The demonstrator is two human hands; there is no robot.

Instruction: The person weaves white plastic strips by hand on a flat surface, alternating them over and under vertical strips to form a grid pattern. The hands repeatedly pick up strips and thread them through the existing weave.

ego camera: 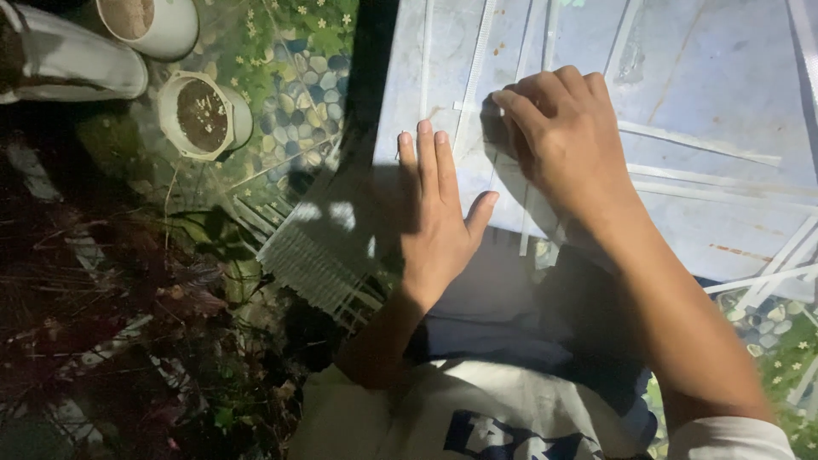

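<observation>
My left hand [436,213] lies flat, fingers together and thumb spread, on the near edge of a pale blue-grey board [707,77]. My right hand [558,136] is curled over the board just to the right, its fingertips pinching a white cable tie [474,72] that runs away toward the top. Several more white cable ties [699,140] lie scattered across the board. A fanned bundle of white ties [319,260] sits at the board's left edge, beside my left wrist.
A patterned pebble-and-flower mat [294,94] covers the ground at left. Two white plant pots [203,115] [149,24] with soil stand at upper left. Dark dry plants [111,281] fill the lower left. My dark shorts and white shirt [477,409] are below.
</observation>
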